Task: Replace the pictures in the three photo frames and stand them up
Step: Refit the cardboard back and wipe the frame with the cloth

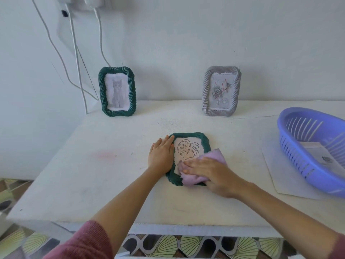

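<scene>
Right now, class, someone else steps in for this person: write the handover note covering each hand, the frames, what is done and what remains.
Left hand: flat on the left edge of the green leaf-picture frame, steadying it; holds nothing.
Right hand: pressing a lilac cloth onto that frame's lower right.
The leaf-picture frame lies face up on the white table.
Done: green cat-picture frame and grey rose-picture frame stand upright by the wall.
Left: finish wiping, then stand the leaf-picture frame up.
The purple basket at right holds papers.
</scene>
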The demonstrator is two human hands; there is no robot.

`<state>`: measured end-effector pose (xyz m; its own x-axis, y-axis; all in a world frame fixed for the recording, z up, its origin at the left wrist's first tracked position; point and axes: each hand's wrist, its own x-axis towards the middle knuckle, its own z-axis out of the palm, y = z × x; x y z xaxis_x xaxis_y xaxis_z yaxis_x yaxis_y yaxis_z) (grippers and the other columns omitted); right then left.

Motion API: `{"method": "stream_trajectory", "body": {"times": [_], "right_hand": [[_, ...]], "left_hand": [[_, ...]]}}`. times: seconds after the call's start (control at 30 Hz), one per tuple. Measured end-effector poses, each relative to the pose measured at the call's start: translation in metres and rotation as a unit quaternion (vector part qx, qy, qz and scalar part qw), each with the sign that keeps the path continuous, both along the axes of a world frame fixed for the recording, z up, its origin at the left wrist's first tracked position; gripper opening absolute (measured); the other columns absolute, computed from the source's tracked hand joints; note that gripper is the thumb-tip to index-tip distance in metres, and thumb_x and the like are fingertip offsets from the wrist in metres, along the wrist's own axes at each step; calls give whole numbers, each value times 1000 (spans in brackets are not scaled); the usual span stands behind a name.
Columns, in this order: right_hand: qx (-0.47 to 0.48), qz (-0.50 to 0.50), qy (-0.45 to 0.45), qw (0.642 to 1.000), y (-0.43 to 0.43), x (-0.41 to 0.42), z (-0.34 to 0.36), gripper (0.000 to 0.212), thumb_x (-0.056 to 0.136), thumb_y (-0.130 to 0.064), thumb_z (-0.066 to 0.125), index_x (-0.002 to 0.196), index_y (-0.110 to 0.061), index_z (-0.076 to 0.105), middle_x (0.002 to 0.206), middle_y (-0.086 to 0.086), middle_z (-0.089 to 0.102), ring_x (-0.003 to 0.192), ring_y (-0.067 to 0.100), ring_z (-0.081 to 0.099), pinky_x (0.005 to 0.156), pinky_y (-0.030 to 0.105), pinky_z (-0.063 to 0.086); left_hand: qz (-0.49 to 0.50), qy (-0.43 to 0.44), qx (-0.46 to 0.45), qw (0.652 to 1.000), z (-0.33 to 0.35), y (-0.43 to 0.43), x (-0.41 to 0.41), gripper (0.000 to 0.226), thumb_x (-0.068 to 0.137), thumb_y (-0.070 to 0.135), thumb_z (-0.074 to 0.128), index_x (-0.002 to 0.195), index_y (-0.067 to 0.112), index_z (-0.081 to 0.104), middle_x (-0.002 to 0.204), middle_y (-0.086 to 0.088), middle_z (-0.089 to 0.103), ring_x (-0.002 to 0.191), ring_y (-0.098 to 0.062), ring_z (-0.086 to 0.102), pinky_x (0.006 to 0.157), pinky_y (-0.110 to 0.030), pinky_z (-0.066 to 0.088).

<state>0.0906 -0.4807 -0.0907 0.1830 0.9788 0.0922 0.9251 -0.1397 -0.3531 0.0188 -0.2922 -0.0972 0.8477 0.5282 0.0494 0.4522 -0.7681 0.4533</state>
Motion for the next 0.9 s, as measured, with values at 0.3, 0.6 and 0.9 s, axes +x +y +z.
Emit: {"method": "stream_trajectory", "body": {"times": [0.3, 0.6, 0.9], "right_hand": [[8, -233, -52, 971, 44, 38, 22, 64, 89, 4, 38, 141, -32, 34, 147, -6, 40, 137, 14, 35, 114, 33, 17], [-4, 7, -33, 999, -9, 4, 8, 56, 83, -5, 37, 133, -28, 49, 134, -6, 57, 122, 15, 52, 105, 33, 33], [177, -276, 226, 917, 10, 25, 65, 35, 93, -7, 44, 123, -19, 57, 131, 0, 55, 120, 13, 50, 106, 31, 33]], "left_hand": [[-1, 8, 4, 1000, 2, -2, -2, 46, 102, 27, 19, 148, 25, 22, 156, 2, 22, 144, -19, 18, 119, -33, 11], [6, 2, -10, 1000, 2, -2, -1, 46, 101, 25, 21, 147, 25, 24, 156, 2, 25, 144, -19, 18, 120, -33, 12], [74, -104, -246, 961, 28, -8, 2, 49, 99, 37, 32, 146, 26, 27, 154, -6, 26, 142, -27, 22, 117, -47, 21]]}}
